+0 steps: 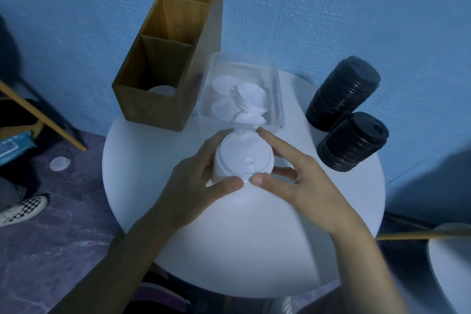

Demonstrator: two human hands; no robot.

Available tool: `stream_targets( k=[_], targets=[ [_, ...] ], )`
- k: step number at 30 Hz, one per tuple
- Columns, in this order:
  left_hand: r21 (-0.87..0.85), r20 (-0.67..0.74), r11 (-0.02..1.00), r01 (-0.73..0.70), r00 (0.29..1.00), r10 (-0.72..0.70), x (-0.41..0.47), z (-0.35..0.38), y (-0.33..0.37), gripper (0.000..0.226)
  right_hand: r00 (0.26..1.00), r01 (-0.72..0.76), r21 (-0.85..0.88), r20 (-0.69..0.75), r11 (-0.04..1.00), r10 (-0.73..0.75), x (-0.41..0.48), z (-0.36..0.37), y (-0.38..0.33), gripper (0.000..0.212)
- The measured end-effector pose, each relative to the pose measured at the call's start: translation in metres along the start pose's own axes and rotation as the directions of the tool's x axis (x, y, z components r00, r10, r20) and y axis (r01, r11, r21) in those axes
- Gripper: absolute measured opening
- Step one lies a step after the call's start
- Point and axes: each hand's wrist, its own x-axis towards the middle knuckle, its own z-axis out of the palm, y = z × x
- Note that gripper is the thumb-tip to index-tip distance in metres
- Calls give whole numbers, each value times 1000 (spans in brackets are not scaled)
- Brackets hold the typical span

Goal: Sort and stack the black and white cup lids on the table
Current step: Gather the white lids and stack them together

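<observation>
A stack of white cup lids (243,158) stands on the round white table (242,250), just in front of a clear plastic tub. My left hand (201,181) grips the stack from the left, thumb at its near edge. My right hand (293,178) holds it from the right, thumb beside the left thumb, index finger along the far side. More white lids (251,95) lie loose in the clear tub (279,99). Two stacks of black lids (344,92) (354,141) stand at the table's right edge.
A wooden box with compartments (158,89) stands at the back left, one white lid at its bottom. One white lid (59,163) lies on the floor to the left, near a checkered shoe (23,208). A blue wall is close behind the table.
</observation>
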Motion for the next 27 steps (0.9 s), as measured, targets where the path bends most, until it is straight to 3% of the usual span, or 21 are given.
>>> stream_targets(
  k=[4,10,13,15,17,20,24,27],
  targets=[
    [-16,-9,999,28,1000,-28,-1,0,-4,72,998,5,53,59,999,-8,3,-8,-1,71],
    [-7,-22,1000,15,1000,-15,0,2,-9,82,994,3,-46,108,999,2,20,-21,-21,54],
    [15,-37,999,45,998,-45,0,3,-13,83,998,47,-101,-35,994,-51,51,-37,-41,14],
    [29,-38,999,40,999,-39,1,3,-14,83,985,58,-207,-145,977,-89,83,-40,-45,12],
    [33,-33,999,31,999,-30,2,3,-15,83,980,24,-425,-167,905,-105,120,-35,-40,20],
    [29,-29,998,50,998,-49,2,3,-17,84,990,-82,-733,-136,676,-26,165,-21,-23,35],
    [38,-38,999,37,999,-36,3,2,-17,83,989,-124,-832,-146,541,3,185,-5,-10,19],
    [27,-40,999,32,999,-31,3,2,-17,84,988,-106,-810,-150,578,-30,178,-6,-12,20]
  ],
)
